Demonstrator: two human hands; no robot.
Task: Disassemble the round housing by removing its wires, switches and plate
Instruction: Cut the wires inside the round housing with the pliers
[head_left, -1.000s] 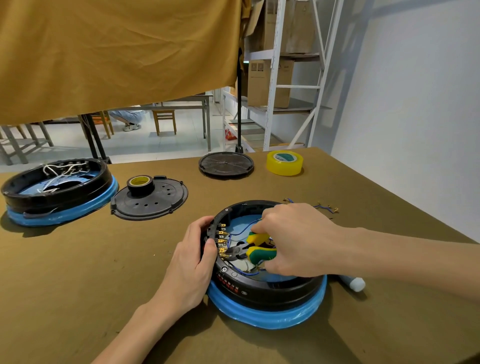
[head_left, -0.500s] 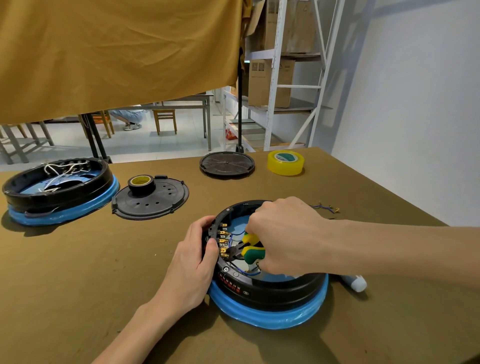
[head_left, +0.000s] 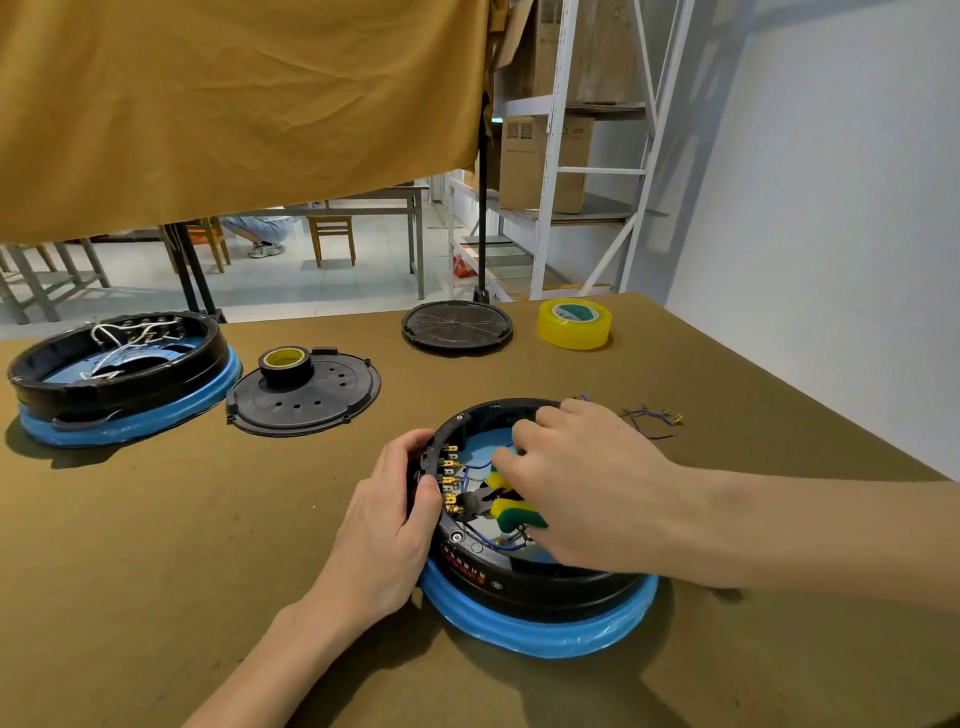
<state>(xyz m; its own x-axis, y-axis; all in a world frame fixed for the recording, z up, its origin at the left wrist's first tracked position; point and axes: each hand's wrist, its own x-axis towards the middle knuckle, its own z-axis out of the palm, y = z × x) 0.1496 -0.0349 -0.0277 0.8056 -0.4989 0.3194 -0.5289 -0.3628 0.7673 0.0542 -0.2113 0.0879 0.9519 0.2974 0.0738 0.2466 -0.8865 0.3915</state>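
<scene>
- The housing, black with a blue rim at its base, sits on the brown table, near its front edge.
- The left hand clasps the housing's left wall, thumb over the rim, fingers curled round the outside.
- The right hand reaches inside the housing from the right, closed round the yellow-green handles of pliers.
- The pliers' dark tip lies at the row of brass terminals on the inner left wall; whether it bites one cannot be told.
- Blue wires loop inside the housing.
- Loose wires lie just behind the housing to the right.
- A second housing stands far left of it, a plate with black tape between them.
- Yellow tape and a disc lie well behind.
</scene>
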